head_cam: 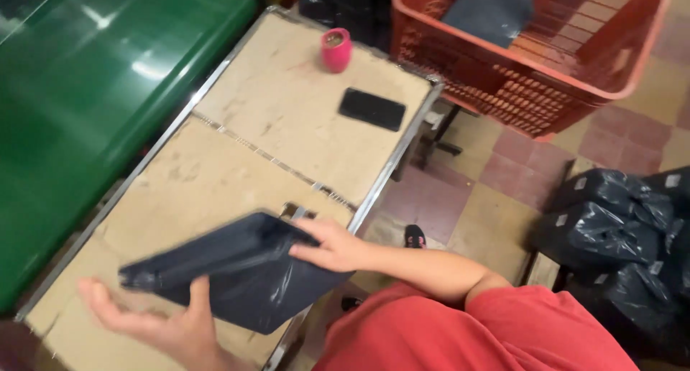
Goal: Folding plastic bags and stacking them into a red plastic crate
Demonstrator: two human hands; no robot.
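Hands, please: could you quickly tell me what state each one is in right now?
Left hand: open, palm up, thumb on the dark plastic bag.
Right hand: gripping the bag's upper edge.

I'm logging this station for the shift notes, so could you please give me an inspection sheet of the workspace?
Surface: worn beige folding table with metal edging, scuffed.
Job's things: dark grey flat bag lying on the table's near end.
Clutter: pink cup and black phone at the far end.
Grippers: left hand open, palm up, thumb on the bag; right hand gripping the bag's edge.
Cables: nothing seen.
Surroundings: green bin on the left; red crate holding a grey bag; black bags on the tiled floor.
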